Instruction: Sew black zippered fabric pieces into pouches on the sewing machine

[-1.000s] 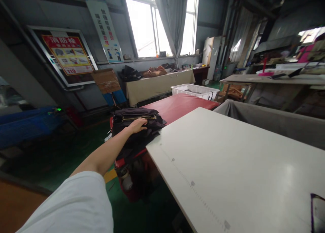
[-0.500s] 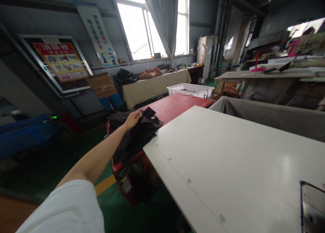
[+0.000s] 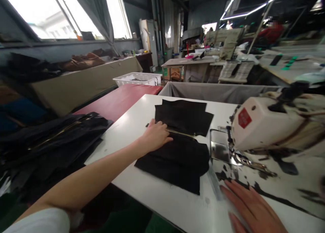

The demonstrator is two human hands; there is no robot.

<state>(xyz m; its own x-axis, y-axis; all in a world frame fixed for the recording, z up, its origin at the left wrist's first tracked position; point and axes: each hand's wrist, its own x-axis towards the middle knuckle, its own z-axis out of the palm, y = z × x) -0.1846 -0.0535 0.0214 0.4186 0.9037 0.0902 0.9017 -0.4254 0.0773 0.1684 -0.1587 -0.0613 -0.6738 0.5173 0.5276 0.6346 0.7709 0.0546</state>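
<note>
A black fabric piece with a gold-toned zipper across its middle lies flat on the white table. My left hand is on its left side at the zipper's end, fingers curled and closed on the cloth. Low at the right, my right hand is open, slightly blurred, with fingers stretched over the table and nothing held. Just left of its fingertips lies a clear strip. Beyond that hand stands a white sewing machine with a metal plate at its needle area.
At the left, a pile of similar black pieces rests on a red-topped table. A white plastic basket stands behind it. A grey cloth-lined bin borders the white table's far edge. Dark scraps lie by the machine.
My left hand has moved from the black pile onto the white table, where a black zippered piece now lies. The view has swung right, bringing the sewing machine and my right hand into sight.
</note>
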